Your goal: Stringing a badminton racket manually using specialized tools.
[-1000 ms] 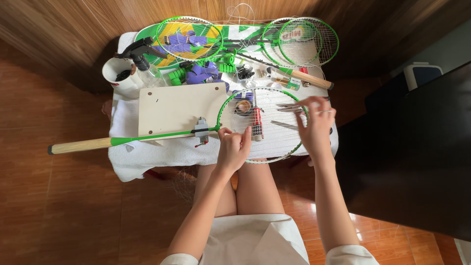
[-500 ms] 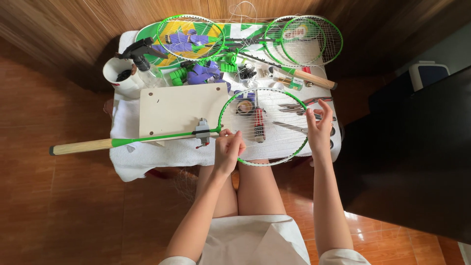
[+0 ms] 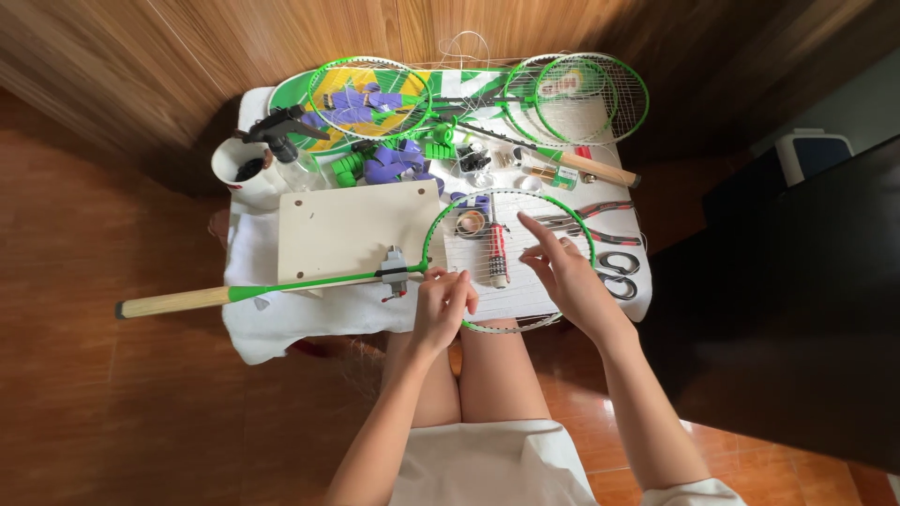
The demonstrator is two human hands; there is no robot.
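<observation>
The green racket (image 3: 441,267) is lying across the small table (image 3: 253,323), its head in front of the person. Since the earlier frame, the right hand (image 3: 567,276) has slid from the frame's right edge inward over the strings, fingers now spread loosely, holding nothing. The left hand (image 3: 442,302) is still pinching the near rim, fingers pressed together; any string between them is too fine to make out. The wooden handle (image 3: 173,302) is overhanging the table's left side. A pale board (image 3: 352,230) is lying under the shaft, scissors (image 3: 614,272) just right.
</observation>
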